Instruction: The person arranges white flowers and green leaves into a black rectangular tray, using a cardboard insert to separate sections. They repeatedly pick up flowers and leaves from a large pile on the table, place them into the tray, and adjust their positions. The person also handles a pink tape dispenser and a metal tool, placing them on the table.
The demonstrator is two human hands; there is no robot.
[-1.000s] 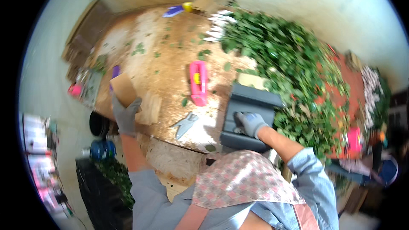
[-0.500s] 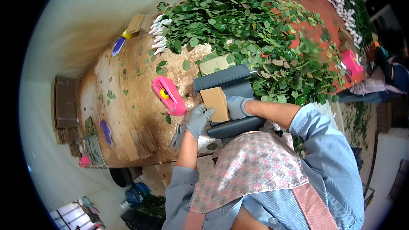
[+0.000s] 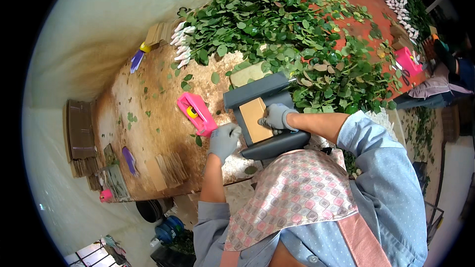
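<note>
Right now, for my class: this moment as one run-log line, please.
right hand: touching cardboard piece | cardboard piece: in dark grey trough | left hand: near pink tape dispenser

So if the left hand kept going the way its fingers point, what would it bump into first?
Probably the left edge of the dark grey stand, with the cardboard piece lying in it just beyond. The left hand might pass above that edge; one view leaves its height unclear.

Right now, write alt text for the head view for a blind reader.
A gloved right grip touches a tan cardboard piece in a dark grey cradle; the gloved left grip is near a pink tape dispenser. Leafy stems lie heaped beyond.
</note>
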